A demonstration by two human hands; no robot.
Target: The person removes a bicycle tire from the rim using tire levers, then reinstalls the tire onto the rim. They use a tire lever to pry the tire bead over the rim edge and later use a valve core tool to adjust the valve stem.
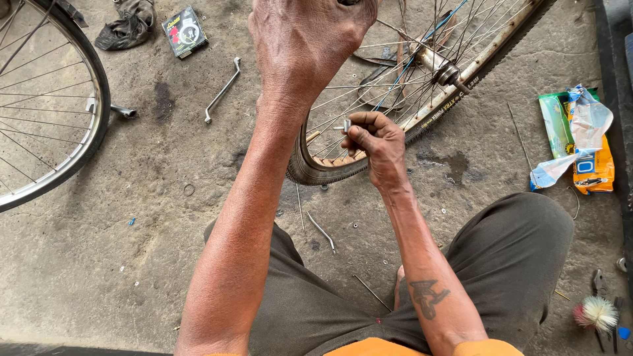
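Fingers (359,128) of the right hand (377,146) pinch a small metal tool (345,124) at the wheel (422,99) rim; the left hand (306,39) is raised, its fingers out of sight. Two wheels: this one and another (46,112) farther left. Two packets (577,142), one box (184,31), one wrench (222,89) lie on the stained concrete floor (132,217).

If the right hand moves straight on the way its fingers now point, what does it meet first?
The right hand pinches a small metal tool and points up-left into the bicycle wheel. Going on, it would most likely meet the thin spokes just beyond the tool, though depth is hard to judge from this view.
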